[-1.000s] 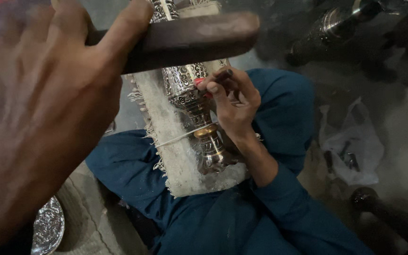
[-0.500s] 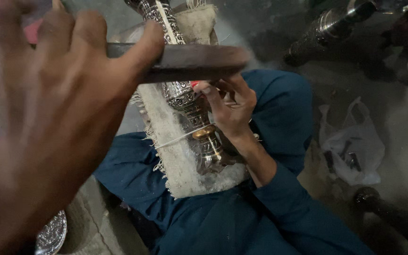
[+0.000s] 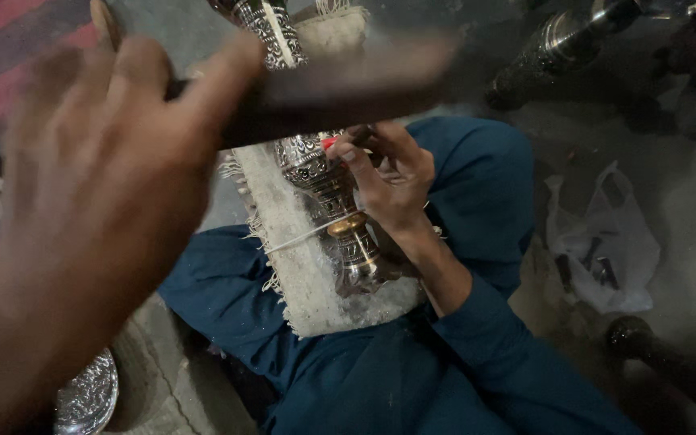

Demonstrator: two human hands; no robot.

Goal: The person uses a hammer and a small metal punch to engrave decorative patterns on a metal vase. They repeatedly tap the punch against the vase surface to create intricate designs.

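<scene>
My left hand (image 3: pixel 98 209) is raised close to the camera, blurred, and closed around a dark wooden mallet (image 3: pixel 348 89) that stretches to the right. Below it an ornate silver vessel (image 3: pixel 328 185) lies along a frayed pale cloth pad (image 3: pixel 300 274) on my lap, which is covered in blue cloth. My right hand (image 3: pixel 388 181) rests on the vessel. It pinches a small punch with a red tip (image 3: pixel 329 145) against the engraved metal. A brass band rings the vessel's narrow stem.
A clear plastic bag (image 3: pixel 606 242) with small dark tools lies on the floor at right. A dark metal vessel (image 3: pixel 557 48) lies at top right and a round dark object (image 3: pixel 634 338) at bottom right. An embossed silver plate (image 3: pixel 86 399) is at bottom left, with a striped rug (image 3: pixel 10 32) at top left.
My left hand has swung the mallet over the vessel, and both are now more blurred. My right hand has kept the punch on the same spot.
</scene>
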